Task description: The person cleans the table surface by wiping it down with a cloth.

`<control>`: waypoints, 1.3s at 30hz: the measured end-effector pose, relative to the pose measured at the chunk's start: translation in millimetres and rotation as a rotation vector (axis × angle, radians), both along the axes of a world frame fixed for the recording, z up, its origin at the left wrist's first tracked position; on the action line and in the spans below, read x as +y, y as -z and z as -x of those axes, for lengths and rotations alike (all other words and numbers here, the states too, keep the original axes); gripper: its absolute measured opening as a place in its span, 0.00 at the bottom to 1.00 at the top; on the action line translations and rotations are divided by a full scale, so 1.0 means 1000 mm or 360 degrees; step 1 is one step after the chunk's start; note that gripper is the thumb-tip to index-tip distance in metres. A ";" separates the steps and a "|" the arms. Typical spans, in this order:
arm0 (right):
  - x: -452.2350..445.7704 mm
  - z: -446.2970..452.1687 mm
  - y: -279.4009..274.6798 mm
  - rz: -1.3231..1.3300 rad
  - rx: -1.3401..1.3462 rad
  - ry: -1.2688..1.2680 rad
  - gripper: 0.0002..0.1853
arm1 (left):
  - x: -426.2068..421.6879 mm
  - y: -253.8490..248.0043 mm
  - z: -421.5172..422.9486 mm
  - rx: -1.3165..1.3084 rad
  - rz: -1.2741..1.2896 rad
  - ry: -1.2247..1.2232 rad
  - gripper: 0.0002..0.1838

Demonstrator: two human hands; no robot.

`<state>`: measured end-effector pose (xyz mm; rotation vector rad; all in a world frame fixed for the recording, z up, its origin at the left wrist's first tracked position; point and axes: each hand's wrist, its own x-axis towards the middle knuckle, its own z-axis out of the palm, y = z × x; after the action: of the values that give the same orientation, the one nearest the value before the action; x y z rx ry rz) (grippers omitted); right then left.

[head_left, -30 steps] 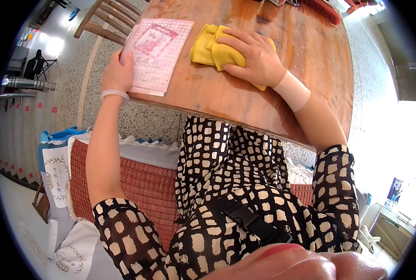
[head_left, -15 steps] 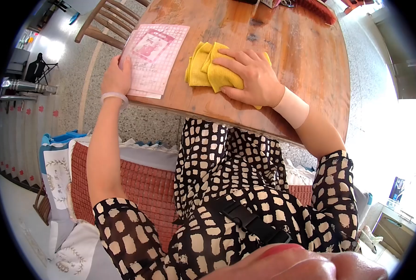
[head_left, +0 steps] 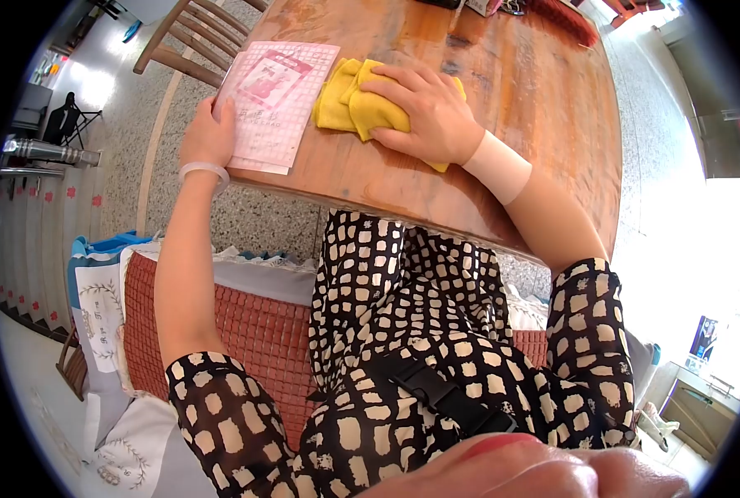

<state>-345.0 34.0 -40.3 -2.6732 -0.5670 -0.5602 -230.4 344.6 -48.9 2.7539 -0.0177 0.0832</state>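
My left hand grips the left edge of a pink notebook with a grid-pattern cover, thumb on top and the other fingers mostly hidden. The notebook lies at the table's left side. Folded into a thick pad, a yellow cloth rests on the wooden tabletop just right of the notebook. Over that cloth lies my right hand, fingers curved around its top and thumb at the near side. A pale band wraps the right wrist, and a translucent bracelet circles the left one.
A wooden chair stands beyond the table's left edge. At the far right of the tabletop lie a red-bristled brush and some small items cut off by the view. Below me is a seat with a reddish-brown woven mat.
My right hand has slid the yellow cloth to the left and slightly away from me, close to the notebook. The left hand and the notebook have barely moved.
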 end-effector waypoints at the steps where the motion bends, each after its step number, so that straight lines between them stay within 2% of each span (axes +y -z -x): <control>1: 0.002 -0.003 0.002 -0.0002 -0.0003 0.0035 0.28 | 0.000 0.000 0.000 -0.0006 0.0003 -0.0003 0.30; 9: 0.036 -0.004 0.006 0.0114 0.0037 0.0268 0.29 | -0.003 -0.003 0.003 -0.0008 -0.0026 -0.0024 0.29; 15: 0.077 0.004 0.005 -0.0015 0.0004 -0.0111 0.28 | 0.000 0.003 -0.002 -0.0015 0.0003 0.0006 0.29; 19: 0.079 -0.023 0.010 -0.0089 -0.0048 -0.0202 0.29 | 0.002 0.005 -0.003 -0.0026 0.0015 0.0036 0.29; 32: 0.082 -0.150 0.012 -0.0057 0.0009 0.0384 0.31 | 0.003 0.005 0.005 -0.0084 0.0081 0.0042 0.30; 35: 0.081 -0.152 -0.014 -0.0147 -0.0042 0.0416 0.24 | 0.003 0.004 0.005 -0.0129 0.0217 0.0088 0.29; 39: 0.085 -0.181 0.011 -0.0205 -0.0223 0.0554 0.29 | 0.007 0.010 0.005 -0.0292 0.0363 0.0108 0.28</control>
<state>-164.5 118.9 -51.5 -2.6353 -0.0919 -0.8534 -235.0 351.3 -59.4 2.5069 -0.1422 0.2997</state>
